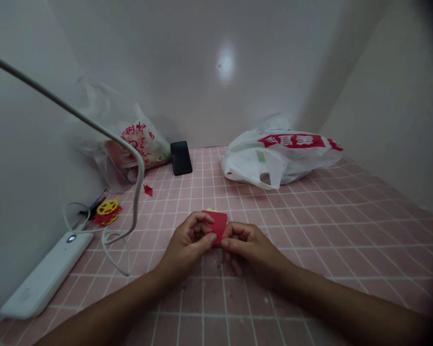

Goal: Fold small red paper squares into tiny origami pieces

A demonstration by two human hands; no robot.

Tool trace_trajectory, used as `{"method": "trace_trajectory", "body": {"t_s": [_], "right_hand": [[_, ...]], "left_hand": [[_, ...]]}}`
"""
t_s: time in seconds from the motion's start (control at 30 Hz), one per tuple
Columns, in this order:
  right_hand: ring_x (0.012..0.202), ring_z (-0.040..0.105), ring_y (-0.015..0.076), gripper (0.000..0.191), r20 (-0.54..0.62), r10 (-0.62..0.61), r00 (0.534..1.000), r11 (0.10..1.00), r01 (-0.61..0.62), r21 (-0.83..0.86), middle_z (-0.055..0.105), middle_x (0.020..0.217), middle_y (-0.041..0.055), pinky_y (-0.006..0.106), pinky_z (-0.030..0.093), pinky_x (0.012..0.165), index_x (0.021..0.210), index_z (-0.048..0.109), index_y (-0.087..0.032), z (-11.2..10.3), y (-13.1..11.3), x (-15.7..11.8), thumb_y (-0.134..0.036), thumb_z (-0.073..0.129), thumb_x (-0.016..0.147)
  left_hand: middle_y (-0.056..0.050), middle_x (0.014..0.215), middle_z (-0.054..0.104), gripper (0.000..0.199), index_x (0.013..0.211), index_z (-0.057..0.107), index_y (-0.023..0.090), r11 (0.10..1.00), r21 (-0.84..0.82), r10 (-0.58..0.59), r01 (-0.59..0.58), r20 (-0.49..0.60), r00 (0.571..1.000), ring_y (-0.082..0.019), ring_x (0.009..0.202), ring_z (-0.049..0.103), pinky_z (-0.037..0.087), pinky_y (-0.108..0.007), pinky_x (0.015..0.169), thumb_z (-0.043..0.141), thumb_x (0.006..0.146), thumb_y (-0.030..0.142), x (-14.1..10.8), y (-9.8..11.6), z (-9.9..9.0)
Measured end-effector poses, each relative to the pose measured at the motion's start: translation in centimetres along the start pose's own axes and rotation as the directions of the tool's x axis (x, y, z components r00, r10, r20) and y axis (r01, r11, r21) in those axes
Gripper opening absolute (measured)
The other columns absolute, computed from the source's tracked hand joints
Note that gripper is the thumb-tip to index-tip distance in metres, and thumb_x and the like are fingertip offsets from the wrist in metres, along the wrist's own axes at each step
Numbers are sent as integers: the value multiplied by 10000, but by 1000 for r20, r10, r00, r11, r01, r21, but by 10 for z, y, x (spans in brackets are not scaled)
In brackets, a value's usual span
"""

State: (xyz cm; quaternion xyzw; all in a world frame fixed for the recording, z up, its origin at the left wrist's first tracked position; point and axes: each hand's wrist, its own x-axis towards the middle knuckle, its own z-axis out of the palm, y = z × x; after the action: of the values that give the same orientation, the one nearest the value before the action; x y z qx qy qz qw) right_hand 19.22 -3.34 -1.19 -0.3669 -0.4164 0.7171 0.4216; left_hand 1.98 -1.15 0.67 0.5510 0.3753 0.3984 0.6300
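A small red paper square [219, 224] is held between my two hands above the middle of the table. My left hand [193, 236] is closed on its left side, thumb in front near the lower edge. My right hand [247, 241] pinches the lower right corner between thumb and forefinger. Just behind the red paper shows the edge of a yellow piece [211, 209], mostly hidden, so I cannot tell whether it is held or lying on the table.
Pink tiled tabletop [216, 302]. At left are a white power strip [46, 276], a looping grey cable [139, 192], and yellow and red paper cutouts [108, 210]. A red scrap [148, 190], a phone [181, 157], a clear bag [130, 144] and a white plastic bag [274, 156] lie farther back.
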Motion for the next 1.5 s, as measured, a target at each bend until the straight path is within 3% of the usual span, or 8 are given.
{"method": "trace_trajectory", "body": {"t_s": [0.27,0.43,0.7,0.87,0.97,1.1,1.3,1.5], "right_hand": [[354,445,60,206,5,-36,999,996,36,-80,541,475,-65,168,308,370,739,516,-185,-2,0,-1,-320,635,840],[386,431,65,201,30,-49,998,977,54,-206,512,502,-66,182,299,385,717,506,-186,-4,0,1,-288,612,853],[416,432,66,216,34,-94,995,959,100,-264,479,539,-69,189,313,403,726,504,-182,-6,-10,-1,-318,605,859],[411,514,78,282,-17,-138,990,981,135,-136,574,633,-37,207,384,410,781,514,-187,-3,-6,2,-441,538,902],[391,510,76,271,-29,-114,993,990,111,-86,566,604,-57,198,382,401,822,512,-193,-1,-2,2,-441,615,855],[369,492,68,286,-19,-86,996,991,83,-106,551,546,-61,186,359,390,741,494,-186,0,-3,2,-411,649,827],[382,520,78,368,-87,-152,985,980,139,-141,580,621,-35,209,381,391,737,520,-181,-2,-5,4,-521,552,874],[379,499,72,263,-68,-113,991,989,105,-107,570,584,-59,198,386,393,783,532,-185,1,-4,4,-408,672,797]], "left_hand": [[40,665,606,291,1012,575,172,996,52,-76,74,25,997,-92,559,555,417,-218,574,686,807,346,4,4,-5],[33,554,563,276,693,567,151,962,183,-224,202,106,969,-86,482,492,358,-212,501,700,750,386,5,7,-4],[22,582,557,287,666,575,157,952,256,-208,170,131,969,-99,528,483,351,-228,544,649,782,408,5,9,-6],[63,517,453,302,679,594,168,957,210,-210,199,30,977,-81,456,359,267,-222,474,651,784,445,4,5,-5],[54,531,479,301,694,598,163,962,161,-227,222,17,974,-83,460,386,278,-225,483,656,771,449,1,4,0],[58,531,480,262,697,592,160,960,169,-231,224,23,973,-78,462,372,260,-218,477,679,743,403,0,3,4],[75,506,442,276,683,571,174,964,172,-199,201,-32,980,-76,441,330,241,-216,453,670,752,422,1,1,2],[73,517,451,290,681,549,178,966,146,-212,215,-35,977,-79,453,340,243,-216,465,689,732,427,0,2,5]]}}
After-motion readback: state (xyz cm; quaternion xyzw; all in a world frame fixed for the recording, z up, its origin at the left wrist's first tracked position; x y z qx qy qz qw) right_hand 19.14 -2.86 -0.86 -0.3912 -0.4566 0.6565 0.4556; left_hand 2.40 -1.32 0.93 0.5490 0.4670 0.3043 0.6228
